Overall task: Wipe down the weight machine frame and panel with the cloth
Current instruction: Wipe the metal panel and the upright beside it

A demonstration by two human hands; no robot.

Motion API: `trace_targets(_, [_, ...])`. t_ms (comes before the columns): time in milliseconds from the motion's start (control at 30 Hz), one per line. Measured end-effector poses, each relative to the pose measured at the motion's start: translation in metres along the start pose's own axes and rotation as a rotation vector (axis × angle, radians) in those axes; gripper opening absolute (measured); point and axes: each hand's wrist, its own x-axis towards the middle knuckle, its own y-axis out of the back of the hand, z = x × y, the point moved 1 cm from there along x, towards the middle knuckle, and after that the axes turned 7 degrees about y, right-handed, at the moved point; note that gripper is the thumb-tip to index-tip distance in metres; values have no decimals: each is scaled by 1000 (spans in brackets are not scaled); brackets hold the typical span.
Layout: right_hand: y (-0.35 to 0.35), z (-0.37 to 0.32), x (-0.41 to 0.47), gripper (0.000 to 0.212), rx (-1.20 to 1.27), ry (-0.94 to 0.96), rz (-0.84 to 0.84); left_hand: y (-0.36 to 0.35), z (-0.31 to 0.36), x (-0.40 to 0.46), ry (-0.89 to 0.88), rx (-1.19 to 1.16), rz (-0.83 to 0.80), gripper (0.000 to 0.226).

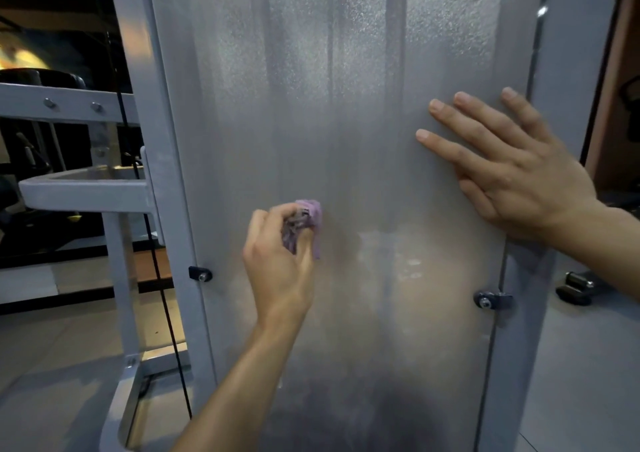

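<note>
While my left hand (277, 261) bunches the purple cloth (308, 221) against the frosted panel (311, 105), I see its grip clamped on that cloth, fingers curled round the wad just below the middle of the frame. A fold of the cloth sticks out above the knuckles and touches the panel. My right hand (512, 167) lies flat on the panel at the right of the frame, its grip apart, fingers straight and spread, fingertips pointing to the upper left. The panel is translucent grey and fills the centre from top to bottom, with dim vertical shapes showing through it. The grey frame (162, 161) borders it on both sides. A black bracket with a bolt (200, 273) sits on the left edge of the panel, lower left of the cloth, and a second bracket (491, 300) sits on the right edge, below my right wrist. A black cable (162, 296) runs down beside the left upright. At the lower right edge, a dark dumbbell (576, 287) lies on the floor (571, 365).
</note>
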Motion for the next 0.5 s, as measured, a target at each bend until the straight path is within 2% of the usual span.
trace_targets(133, [0,1,-1,67,-2,-2,-6,-24,13,-49,-197,7,-294,31])
trace_targets(167, [0,2,-1,67,-2,-1,-9,-24,14,-50,-216,18,-324,29])
trace_targets(267, [1,1,1,66,-6,-4,-7,-19,13,-25,-144,-45,-186,37])
trace_targets(367, [0,1,0,66,-6,-9,-10,-23,17,-11,-61,-15,-39,34])
trace_targets(400, [0,1,0,66,-4,-8,-11,-27,21,-19,-64,-30,-56,34])
trace_targets(500, [0,1,-1,66,0,-6,-10,-38,24,-52,-200,-32,-277,34])
